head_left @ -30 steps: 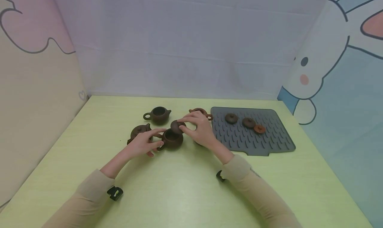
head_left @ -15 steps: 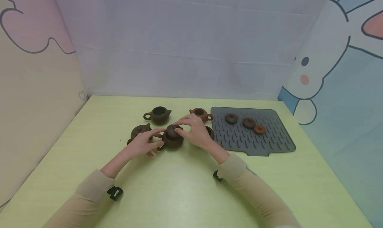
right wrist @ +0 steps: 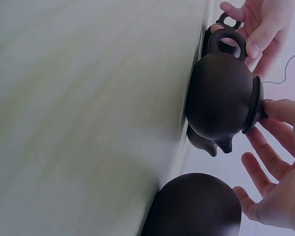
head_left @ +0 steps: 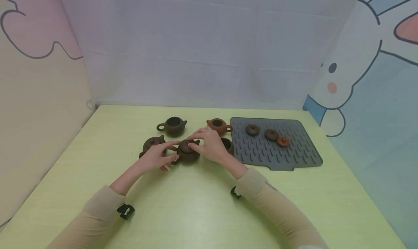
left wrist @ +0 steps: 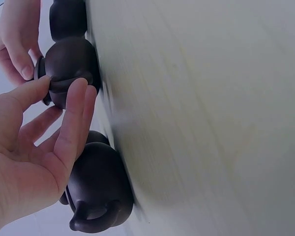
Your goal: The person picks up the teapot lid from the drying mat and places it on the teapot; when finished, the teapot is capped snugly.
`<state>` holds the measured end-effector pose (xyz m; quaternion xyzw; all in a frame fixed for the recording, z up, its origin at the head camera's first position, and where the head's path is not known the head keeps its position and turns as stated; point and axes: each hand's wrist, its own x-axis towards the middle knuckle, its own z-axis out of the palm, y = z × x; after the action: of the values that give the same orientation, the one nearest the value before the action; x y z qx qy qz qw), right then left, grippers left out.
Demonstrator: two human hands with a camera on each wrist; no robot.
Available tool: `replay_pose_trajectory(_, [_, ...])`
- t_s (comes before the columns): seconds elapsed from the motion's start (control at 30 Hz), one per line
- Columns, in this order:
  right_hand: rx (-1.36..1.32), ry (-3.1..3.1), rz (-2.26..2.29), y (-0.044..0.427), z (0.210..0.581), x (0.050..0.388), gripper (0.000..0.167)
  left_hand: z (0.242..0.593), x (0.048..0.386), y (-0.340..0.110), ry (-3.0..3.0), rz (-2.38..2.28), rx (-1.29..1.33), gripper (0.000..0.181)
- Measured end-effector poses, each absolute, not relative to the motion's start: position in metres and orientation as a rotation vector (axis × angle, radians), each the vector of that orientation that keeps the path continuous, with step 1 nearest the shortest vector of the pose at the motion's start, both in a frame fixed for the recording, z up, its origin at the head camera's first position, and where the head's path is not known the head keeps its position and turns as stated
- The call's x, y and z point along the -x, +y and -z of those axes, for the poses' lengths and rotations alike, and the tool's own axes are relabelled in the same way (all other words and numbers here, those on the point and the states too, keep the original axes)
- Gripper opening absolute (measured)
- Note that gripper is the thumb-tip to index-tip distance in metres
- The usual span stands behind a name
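Observation:
In the middle of the table stands a dark brown teapot [head_left: 188, 157], its handle toward my left hand [head_left: 152, 158]. My left thumb and fingers pinch that handle [left wrist: 64, 84]. My right hand [head_left: 211, 144] holds the teapot's lid [right wrist: 256, 104] by thumb and fingertips, and the lid sits on the pot's mouth. In the right wrist view the spout [right wrist: 226, 143] points away from the left hand. Just beyond my left hand is another dark teapot [head_left: 152, 143] with its lid on, partly hidden by that hand.
A lidless dark teapot [head_left: 174, 126] and a lidless reddish teapot [head_left: 222, 127] stand farther back. Another open dark pot [head_left: 230, 147] is partly behind the right hand. On the right, a grey ridged mat [head_left: 261, 156] bears two dark lids [head_left: 252, 129] and a reddish lid [head_left: 283, 141].
My right hand has brought the lid left and down, from tilted above the open pot to level on its mouth. My left hand has stayed at the handle.

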<state>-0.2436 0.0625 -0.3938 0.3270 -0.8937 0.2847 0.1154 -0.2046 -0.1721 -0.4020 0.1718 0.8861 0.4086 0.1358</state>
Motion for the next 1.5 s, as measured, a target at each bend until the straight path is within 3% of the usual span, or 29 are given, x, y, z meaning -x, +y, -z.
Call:
replay_pose_trajectory(0.33, [-0.951, -2.653, -0.812, 0.063, 0.394, 0.243, 0.016, 0.402, 0.205, -0.171, 2.571, -1.17, -0.517, 0.055])
replay_pose_trajectory(0.8, [-0.884, -2.734, -0.846, 0.079, 0.393, 0.237, 0.041, 0.401, 0.204, -0.169, 2.586, -1.161, -0.517, 0.057])
replay_pose_trajectory(1.5, [-0.776, -2.53, -0.959, 0.139, 0.393, 0.235, 0.04, 0.379, 0.211, -0.144, 2.952, -0.979, -0.688, 0.065])
